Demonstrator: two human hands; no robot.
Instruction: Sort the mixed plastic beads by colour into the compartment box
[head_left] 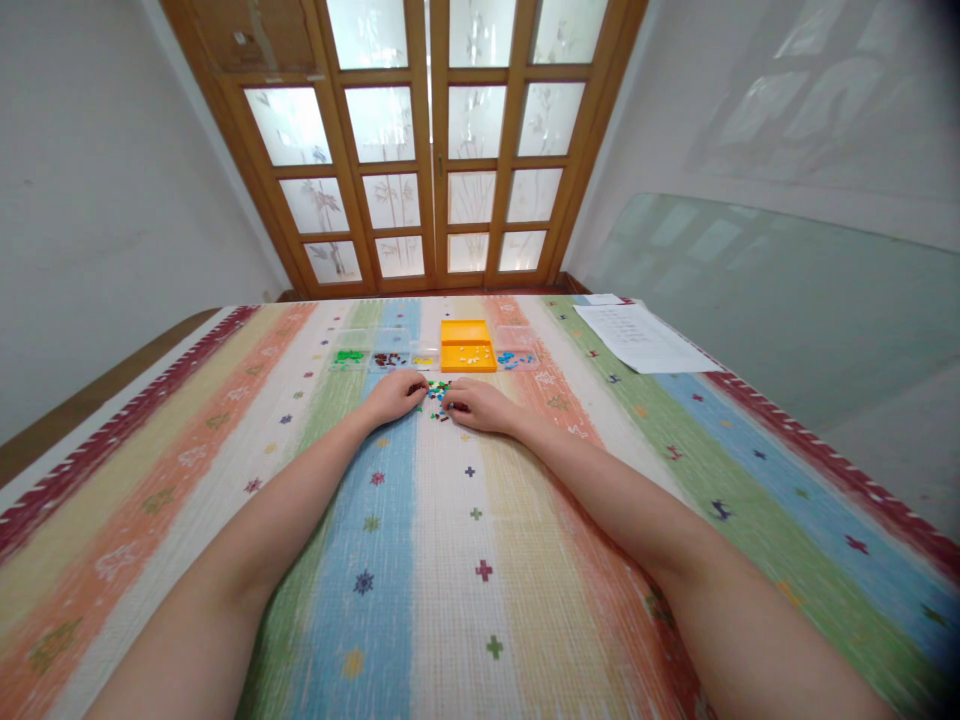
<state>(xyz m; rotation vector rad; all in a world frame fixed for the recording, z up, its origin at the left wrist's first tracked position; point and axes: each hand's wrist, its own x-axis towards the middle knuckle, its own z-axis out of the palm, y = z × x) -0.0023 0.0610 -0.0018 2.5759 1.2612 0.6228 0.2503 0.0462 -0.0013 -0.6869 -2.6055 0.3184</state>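
A small loose pile of mixed green, blue, white and dark brown pieces (pixel 437 393) lies on the tablecloth between my hands. My left hand (pixel 396 396) rests at the pile's left side, its fingers curled and pressed together. From the right, my right hand (pixel 481 405) reaches in with bent fingers at the pile's edge. Anything in either pinch is too small to name. Just beyond stand clear boxes holding green pieces (pixel 349 356), brown pieces (pixel 390 359), yellow pieces (pixel 424 361) and blue pieces (pixel 516 359). An orange box (pixel 463 330) with its lid raised contains white pieces (pixel 475 354).
A striped, patterned tablecloth (pixel 450 600) covers the table. Printed white paper sheets (pixel 641 338) lie at the far right. Behind the table's far edge is a wood-framed glass door (pixel 431 220). A glass panel (pixel 765 290) leans along the right wall.
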